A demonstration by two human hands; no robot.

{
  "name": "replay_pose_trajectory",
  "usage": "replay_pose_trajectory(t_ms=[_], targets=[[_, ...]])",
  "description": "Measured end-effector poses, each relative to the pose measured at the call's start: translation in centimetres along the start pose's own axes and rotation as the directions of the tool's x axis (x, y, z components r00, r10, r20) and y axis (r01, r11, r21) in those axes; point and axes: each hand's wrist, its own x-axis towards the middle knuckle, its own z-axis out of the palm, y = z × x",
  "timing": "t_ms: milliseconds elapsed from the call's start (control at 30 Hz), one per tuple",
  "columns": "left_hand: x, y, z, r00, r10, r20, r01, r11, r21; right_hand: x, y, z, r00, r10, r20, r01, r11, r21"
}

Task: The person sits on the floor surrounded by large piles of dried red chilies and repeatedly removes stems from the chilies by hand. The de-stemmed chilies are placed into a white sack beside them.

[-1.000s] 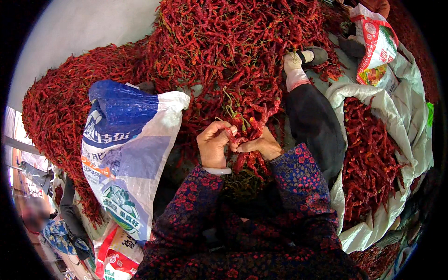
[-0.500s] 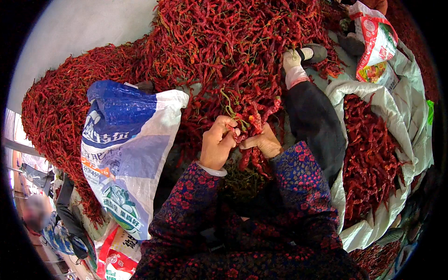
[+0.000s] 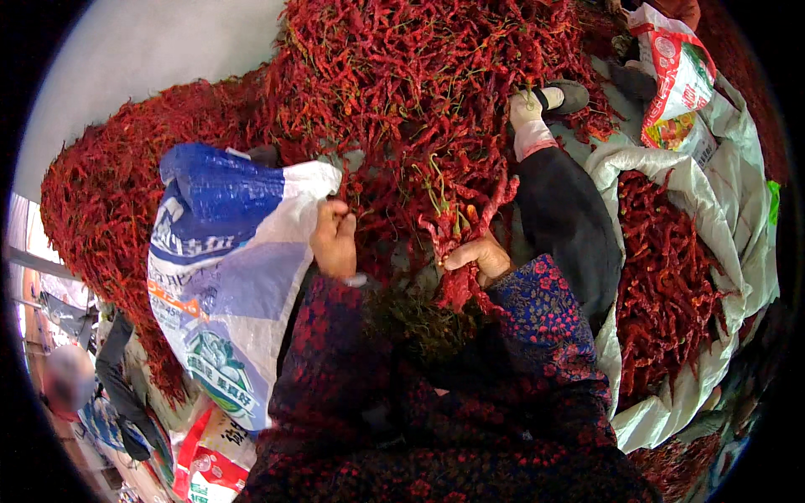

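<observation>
My right hand (image 3: 481, 256) is closed around a bunch of dried red chili peppers (image 3: 460, 289), whose pale green stems point up and away from me. Beside the white and blue woven sack (image 3: 226, 289), my left hand (image 3: 334, 241) is apart from the bunch with its fingers curled in. Whatever those fingers may hold is hidden. Below the bunch, a dark heap of greenish stems (image 3: 423, 323) lies near my lap.
A large heap of red chilies (image 3: 402, 75) spreads ahead and to the left. At the right, an open white sack (image 3: 604, 369) holds more chilies. My outstretched leg (image 3: 563, 218) lies between. A red and white bag (image 3: 671, 67) is far right; another person (image 3: 71, 381) is at far left.
My left hand has drawn away from the bunch, moving left toward the woven sack. The right hand keeps its grip on the chilies in nearly the same place.
</observation>
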Motion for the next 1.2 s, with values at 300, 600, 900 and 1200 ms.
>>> replay_pose_trajectory(t_ms=[300, 600, 900, 1200], targets=[[-7.1, 9.1, -2.9, 0.339, 0.252, 0.907, -0.343, 0.93, -0.13, 0.4, 0.6, -2.0, 0.987, -0.055, -0.15, 0.013, 0.963, -0.268], [-0.2, 11.4, 2.3, 0.612, 0.318, 0.724, -0.687, 0.667, 0.287, 1.2, 1.3, -1.9, 0.999, 0.001, -0.037, -0.019, 0.874, -0.486], [-0.4, 8.9, 4.0, 0.444, 0.296, 0.846, -0.872, 0.361, 0.331, 1.5, 1.8, -3.5, 0.995, 0.061, -0.077, -0.093, 0.829, -0.552], [0.0, 7.1, 3.0, 0.459, 0.122, 0.88, -0.696, 0.665, 0.271, 1.7, 1.3, -2.8, 0.987, 0.095, -0.131, -0.16, 0.692, -0.704]])
